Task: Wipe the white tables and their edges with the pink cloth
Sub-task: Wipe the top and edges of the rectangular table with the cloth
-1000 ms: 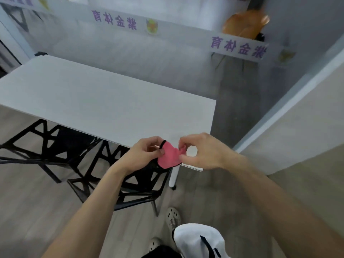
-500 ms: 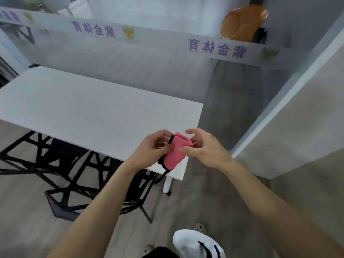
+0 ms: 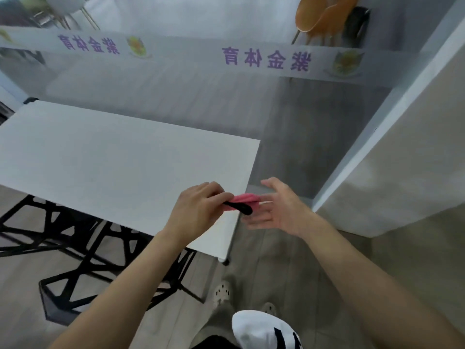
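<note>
**Left hand grips the pink cloth at the desk's right edge; right hand open beside it**

The left hand [image 3: 198, 210] is curled tight, fingers and thumb closed around the pink cloth [image 3: 245, 198]. The cloth is bunched and sticks out to the right of the fist, with its black trim [image 3: 239, 207] running along the underside. It hangs over the right edge of the white desk [image 3: 113, 172], close to the near right corner. Whether it touches the surface cannot be told.

The right hand [image 3: 275, 207] holds nothing. Its fingers are straight and spread, the palm turned toward the left hand, and it sits just off the desk's right side over the floor [image 3: 289, 260]. Its fingertips reach the cloth's free end, but blur hides whether they make contact.

Black open-frame chairs [image 3: 75, 248] are tucked under the desk's near side. Beyond the desk stands a glass partition [image 3: 176, 96] crossed by a pale band [image 3: 266, 59] with purple characters, and an orange chair [image 3: 319, 16] shows behind it. A white wall [image 3: 402, 172] closes in on the right, leaving a narrow strip of floor between it and the desk. The person's light shoes [image 3: 221, 290] stand on that floor just past the desk's near corner.
</note>
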`<action>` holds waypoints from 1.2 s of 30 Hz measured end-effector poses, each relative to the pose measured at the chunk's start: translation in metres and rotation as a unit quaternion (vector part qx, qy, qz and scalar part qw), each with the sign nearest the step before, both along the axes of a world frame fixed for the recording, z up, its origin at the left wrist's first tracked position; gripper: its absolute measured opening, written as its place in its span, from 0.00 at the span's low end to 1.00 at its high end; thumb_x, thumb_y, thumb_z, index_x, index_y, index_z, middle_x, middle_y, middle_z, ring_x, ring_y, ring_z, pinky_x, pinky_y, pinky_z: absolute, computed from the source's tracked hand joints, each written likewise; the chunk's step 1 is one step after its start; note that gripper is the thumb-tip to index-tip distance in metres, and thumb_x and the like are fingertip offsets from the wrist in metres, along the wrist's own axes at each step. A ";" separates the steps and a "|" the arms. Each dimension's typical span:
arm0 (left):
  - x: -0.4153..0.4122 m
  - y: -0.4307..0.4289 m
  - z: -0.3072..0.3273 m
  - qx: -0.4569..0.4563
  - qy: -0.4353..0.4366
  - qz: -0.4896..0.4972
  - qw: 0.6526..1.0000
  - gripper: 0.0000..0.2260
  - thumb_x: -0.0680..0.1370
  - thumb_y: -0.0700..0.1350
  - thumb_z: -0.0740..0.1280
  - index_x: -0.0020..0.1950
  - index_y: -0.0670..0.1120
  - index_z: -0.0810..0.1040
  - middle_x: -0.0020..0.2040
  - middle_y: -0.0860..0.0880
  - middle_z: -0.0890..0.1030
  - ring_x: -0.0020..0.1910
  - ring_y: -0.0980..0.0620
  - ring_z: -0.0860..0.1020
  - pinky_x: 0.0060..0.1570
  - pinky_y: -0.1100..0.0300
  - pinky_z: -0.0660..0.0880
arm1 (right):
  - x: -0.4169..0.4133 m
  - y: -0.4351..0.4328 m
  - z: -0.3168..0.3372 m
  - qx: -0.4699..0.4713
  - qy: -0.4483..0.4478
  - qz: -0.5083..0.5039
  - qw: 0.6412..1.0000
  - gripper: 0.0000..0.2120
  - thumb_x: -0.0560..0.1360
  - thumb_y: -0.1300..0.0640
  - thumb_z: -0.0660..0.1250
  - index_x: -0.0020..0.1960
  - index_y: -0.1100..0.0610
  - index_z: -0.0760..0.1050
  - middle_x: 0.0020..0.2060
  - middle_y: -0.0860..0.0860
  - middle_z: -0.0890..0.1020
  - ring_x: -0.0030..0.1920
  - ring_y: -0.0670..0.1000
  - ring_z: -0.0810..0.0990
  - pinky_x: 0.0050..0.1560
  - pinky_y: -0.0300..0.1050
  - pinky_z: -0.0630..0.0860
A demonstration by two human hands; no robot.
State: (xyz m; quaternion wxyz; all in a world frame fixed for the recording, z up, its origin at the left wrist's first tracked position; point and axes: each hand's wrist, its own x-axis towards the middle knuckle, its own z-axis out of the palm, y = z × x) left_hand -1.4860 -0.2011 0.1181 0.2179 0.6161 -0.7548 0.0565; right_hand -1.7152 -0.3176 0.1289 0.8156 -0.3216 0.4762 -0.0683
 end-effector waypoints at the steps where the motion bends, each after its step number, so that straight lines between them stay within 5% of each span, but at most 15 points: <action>1: 0.002 -0.004 -0.005 -0.039 -0.041 -0.028 0.998 0.07 0.83 0.43 0.72 0.60 0.51 0.87 0.50 0.53 0.82 0.43 0.50 0.79 0.39 0.52 0.76 | 0.002 -0.002 -0.008 0.027 -0.011 0.007 1.000 0.30 0.80 0.43 0.72 0.69 0.67 0.76 0.59 0.67 0.86 0.57 0.69 0.87 0.61 0.64 0.84; 6: 0.014 -0.037 -0.039 -0.135 -0.099 -0.098 0.981 0.14 0.79 0.33 0.72 0.61 0.46 0.88 0.49 0.49 0.84 0.41 0.45 0.80 0.37 0.51 0.76 | 0.023 -0.009 -0.046 0.040 -0.027 -0.101 0.994 0.22 0.76 0.63 0.75 0.69 0.64 0.80 0.61 0.63 0.85 0.54 0.58 0.87 0.54 0.54 0.87; 8: 0.027 -0.057 -0.063 -0.091 -0.108 -0.110 0.984 0.16 0.78 0.32 0.73 0.61 0.47 0.87 0.50 0.50 0.84 0.43 0.45 0.80 0.35 0.51 0.75 | 0.029 -0.022 -0.063 0.045 -0.027 -0.190 0.980 0.24 0.72 0.68 0.73 0.69 0.64 0.79 0.64 0.64 0.82 0.60 0.61 0.85 0.54 0.56 0.86; 11: 0.051 -0.090 -0.093 0.055 -0.098 -0.115 0.987 0.13 0.76 0.41 0.79 0.59 0.50 0.85 0.53 0.50 0.83 0.49 0.47 0.81 0.35 0.51 0.78 | 0.033 -0.044 -0.083 0.007 0.060 -0.264 0.963 0.29 0.62 0.63 0.73 0.63 0.64 0.80 0.61 0.60 0.82 0.60 0.59 0.83 0.57 0.58 0.86; 14: 0.073 -0.127 -0.115 0.250 -0.122 -0.079 0.957 0.29 0.75 0.54 0.82 0.74 0.54 0.78 0.70 0.49 0.78 0.69 0.46 0.77 0.59 0.49 0.81 | 0.034 -0.063 -0.098 -0.074 0.202 -0.237 0.947 0.23 0.64 0.58 0.74 0.58 0.60 0.80 0.53 0.56 0.83 0.50 0.53 0.81 0.51 0.49 0.81; 16: 0.084 -0.155 -0.132 0.361 -0.145 -0.059 0.919 0.49 0.72 0.59 0.82 0.86 0.56 0.60 0.84 0.45 0.63 0.84 0.41 0.62 0.78 0.45 0.69 | 0.038 -0.071 -0.115 -0.108 0.250 -0.213 0.938 0.19 0.75 0.60 0.72 0.65 0.58 0.75 0.57 0.55 0.83 0.54 0.53 0.82 0.58 0.51 0.82; 18: 0.089 -0.185 -0.148 0.431 -0.167 -0.040 0.886 0.64 0.67 0.63 0.84 0.88 0.59 0.41 0.89 0.43 0.44 0.88 0.39 0.44 0.84 0.38 0.56 | 0.045 -0.079 -0.140 -0.128 0.289 -0.196 0.928 0.22 0.80 0.59 0.70 0.73 0.55 0.71 0.63 0.54 0.81 0.61 0.55 0.81 0.67 0.54 0.80; 23: 0.086 -0.230 -0.180 0.549 -0.164 -0.034 0.819 0.79 0.58 0.70 0.85 0.79 0.60 0.19 0.78 0.43 0.17 0.78 0.38 0.19 0.81 0.28 0.38 | 0.077 -0.117 -0.180 -0.171 0.327 -0.185 0.911 0.32 0.86 0.56 0.64 0.87 0.51 0.56 0.83 0.54 0.67 0.81 0.58 0.67 0.81 0.53 0.65; 27: 0.074 -0.226 -0.189 0.600 -0.128 -0.014 0.789 0.82 0.58 0.70 0.85 0.74 0.55 0.12 0.68 0.41 0.09 0.69 0.35 0.10 0.75 0.26 0.27 | 0.117 -0.131 -0.208 -0.315 0.295 -0.171 0.886 0.34 0.86 0.57 0.65 0.88 0.47 0.55 0.83 0.49 0.67 0.81 0.54 0.68 0.76 0.43 0.65; 30: 0.072 -0.227 -0.186 0.622 -0.116 -0.019 0.774 0.81 0.60 0.70 0.84 0.71 0.55 0.11 0.65 0.40 0.07 0.65 0.36 0.08 0.74 0.28 0.24 | 0.141 -0.112 -0.233 -0.335 0.202 -0.144 0.909 0.37 0.84 0.42 0.66 0.88 0.44 0.53 0.84 0.44 0.65 0.80 0.46 0.68 0.78 0.42 0.67; 33: 0.071 -0.229 -0.181 0.635 -0.116 -0.012 0.763 0.81 0.60 0.70 0.84 0.71 0.55 0.10 0.66 0.40 0.07 0.65 0.36 0.08 0.74 0.28 0.24 | 0.147 -0.106 -0.248 -0.340 0.174 -0.228 0.896 0.25 0.88 0.45 0.60 0.85 0.43 0.64 0.80 0.38 0.68 0.77 0.41 0.70 0.79 0.45 0.69; 36: 0.069 -0.228 -0.177 0.642 -0.116 -0.010 0.758 0.81 0.60 0.69 0.85 0.72 0.55 0.11 0.67 0.41 0.08 0.66 0.36 0.08 0.74 0.28 0.24 | 0.154 -0.120 -0.254 -0.362 0.237 -0.285 0.855 0.18 0.87 0.47 0.64 0.75 0.50 0.75 0.68 0.43 0.78 0.65 0.42 0.77 0.69 0.48 0.77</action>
